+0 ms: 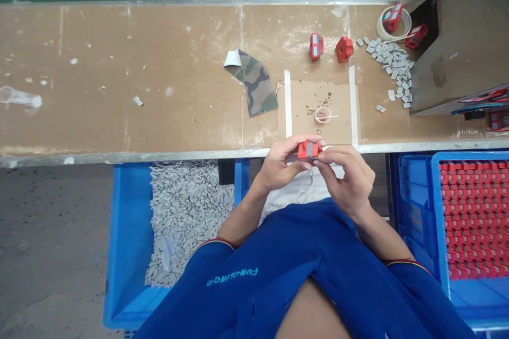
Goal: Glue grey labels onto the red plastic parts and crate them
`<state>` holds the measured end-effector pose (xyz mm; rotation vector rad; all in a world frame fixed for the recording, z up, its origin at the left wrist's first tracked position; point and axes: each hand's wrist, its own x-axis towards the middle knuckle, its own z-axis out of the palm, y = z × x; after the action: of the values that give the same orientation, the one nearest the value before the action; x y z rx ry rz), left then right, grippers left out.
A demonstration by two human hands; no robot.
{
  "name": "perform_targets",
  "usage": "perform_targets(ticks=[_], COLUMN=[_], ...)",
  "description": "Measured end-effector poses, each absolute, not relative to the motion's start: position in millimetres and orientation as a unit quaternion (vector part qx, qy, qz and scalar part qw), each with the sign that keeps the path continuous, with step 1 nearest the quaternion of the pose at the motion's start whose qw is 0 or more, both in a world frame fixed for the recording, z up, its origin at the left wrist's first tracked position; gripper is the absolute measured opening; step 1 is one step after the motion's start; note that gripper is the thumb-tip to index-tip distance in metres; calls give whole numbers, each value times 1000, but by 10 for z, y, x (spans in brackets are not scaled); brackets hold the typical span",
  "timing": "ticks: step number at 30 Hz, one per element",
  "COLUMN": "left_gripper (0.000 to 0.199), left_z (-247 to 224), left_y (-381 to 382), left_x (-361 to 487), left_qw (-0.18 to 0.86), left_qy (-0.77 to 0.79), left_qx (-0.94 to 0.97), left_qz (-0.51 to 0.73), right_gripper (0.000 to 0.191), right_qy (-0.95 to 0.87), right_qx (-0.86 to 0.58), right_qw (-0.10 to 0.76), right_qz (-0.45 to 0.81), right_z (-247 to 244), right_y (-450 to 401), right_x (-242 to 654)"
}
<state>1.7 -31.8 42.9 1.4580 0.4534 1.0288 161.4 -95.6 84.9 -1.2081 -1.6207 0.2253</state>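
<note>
Your left hand (276, 167) and right hand (348, 180) close their fingers (328, 154) firmly on a red block (302, 152), a gray strip (309, 150) already across it, just off the surface (119, 79) edge. Ahead of your fingers sit two more red blocks (344, 48), with a heap of gray pieces (392, 66) beyond; a crate of red blocks (475, 220) remains off to your right.

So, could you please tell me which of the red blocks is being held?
It is the red block pinched between the left hand and right hand, a grey strip across it; the other red blocks sit apart on the bench.
</note>
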Motion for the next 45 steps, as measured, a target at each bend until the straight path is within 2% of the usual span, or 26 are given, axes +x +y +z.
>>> perform_targets(ticks=[3, 10, 18, 31, 38, 42, 45], left_gripper=[52, 48, 45, 43, 40, 38, 39], left_z=[404, 423, 547, 575, 611, 559, 477], left_y=[-344, -421, -569, -604, -635, -667, -703], left_x=[7, 12, 71, 120, 154, 155, 139], left_qw=[598, 558, 522, 514, 493, 486, 488], left_qy=[204, 216, 269, 302, 319, 328, 333], left_qx=[638, 667, 667, 664, 675, 681, 680], left_qz=[440, 445, 459, 452, 448, 439, 435], right_gripper=[22, 15, 18, 11, 27, 18, 14], right_qy=[-673, -651, -661, -632, -612, -596, -609], right_qx=[-507, -529, -518, -495, -515, -522, -538], right_qw=[531, 505, 525, 581, 600, 597, 552], right_qz=[91, 202, 139, 137, 10, 126, 188], right_z=[827, 858, 769, 568, 538, 545, 562], right_y=[-994, -1047, -1071, -1006, -1075, -1115, -1157], right_x=[1607, 1655, 1634, 1685, 1600, 1634, 1676])
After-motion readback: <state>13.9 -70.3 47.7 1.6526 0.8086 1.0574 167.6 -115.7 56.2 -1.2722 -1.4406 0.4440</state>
